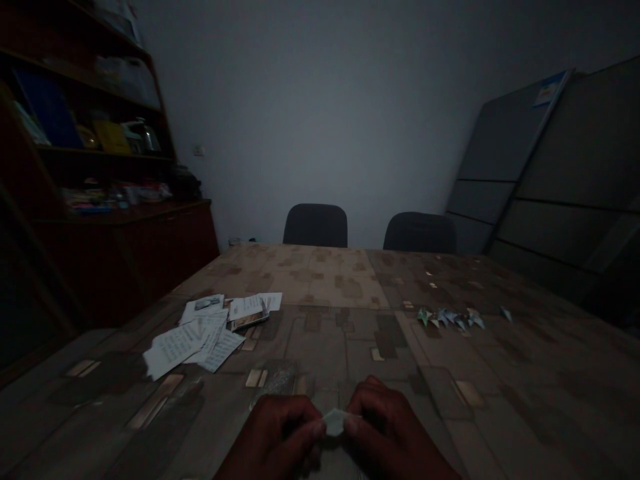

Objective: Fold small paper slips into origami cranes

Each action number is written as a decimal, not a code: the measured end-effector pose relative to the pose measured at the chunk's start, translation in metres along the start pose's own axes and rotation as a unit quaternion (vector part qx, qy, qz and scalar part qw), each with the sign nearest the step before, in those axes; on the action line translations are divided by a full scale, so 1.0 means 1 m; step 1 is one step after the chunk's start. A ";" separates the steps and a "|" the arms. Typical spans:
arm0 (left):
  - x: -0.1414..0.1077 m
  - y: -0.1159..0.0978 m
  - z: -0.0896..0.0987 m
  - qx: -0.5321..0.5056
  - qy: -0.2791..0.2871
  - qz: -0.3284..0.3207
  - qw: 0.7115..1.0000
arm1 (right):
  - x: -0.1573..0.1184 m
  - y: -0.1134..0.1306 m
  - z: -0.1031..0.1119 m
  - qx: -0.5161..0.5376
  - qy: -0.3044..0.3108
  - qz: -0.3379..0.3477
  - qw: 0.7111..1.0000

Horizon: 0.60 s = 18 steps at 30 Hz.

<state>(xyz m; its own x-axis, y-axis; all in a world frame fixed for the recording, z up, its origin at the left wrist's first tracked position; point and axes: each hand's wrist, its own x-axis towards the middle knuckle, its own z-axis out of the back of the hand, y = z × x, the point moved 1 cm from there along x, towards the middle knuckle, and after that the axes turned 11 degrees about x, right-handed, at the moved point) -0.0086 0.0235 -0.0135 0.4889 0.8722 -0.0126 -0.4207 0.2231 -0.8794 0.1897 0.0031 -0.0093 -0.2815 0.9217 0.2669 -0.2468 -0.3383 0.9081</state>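
Note:
A small piece of folded pale paper (335, 423) is held just above the table, near its front edge. My left hand (283, 433) pinches its left end between thumb and fingers. From the other side, my right hand (387, 427) pinches the right end the same way. The paper's middle shows between the two hands, with a raised crease; its ends are hidden under my fingertips. Off to the right, a row of small folded paper figures (450, 319) stands on the table, and a single one (506, 313) sits apart from them.
Loose printed paper sheets or cards (200, 337) lie spread on the left of the patterned tablecloth (340, 347). Two dark chairs (315, 225) stand behind the far table edge. A wooden shelf unit (165, 227) is at the left, grey panels (490, 153) at the right.

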 end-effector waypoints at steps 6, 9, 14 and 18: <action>0.002 0.001 0.000 -0.021 0.009 -0.025 0.999 | 0.002 0.000 -0.001 0.022 0.001 -0.022 1.000; 0.003 0.003 0.003 -0.003 -0.003 -0.026 1.000 | 0.002 0.000 0.003 0.020 -0.012 -0.031 0.999; 0.005 0.009 0.011 -0.091 -0.064 0.012 0.994 | 0.003 -0.003 0.019 0.007 -0.077 -0.043 0.996; 0.007 0.012 0.007 -0.184 -0.076 0.027 0.980 | 0.003 0.000 0.017 -0.001 -0.087 -0.022 0.996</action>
<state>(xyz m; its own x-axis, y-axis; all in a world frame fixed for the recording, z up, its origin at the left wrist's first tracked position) -0.0156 0.0355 -0.0205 0.3430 0.9392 -0.0174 -0.1244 0.0271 -0.9919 0.2042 0.0095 -0.0028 -0.1051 0.9548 0.2782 -0.2579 -0.2964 0.9196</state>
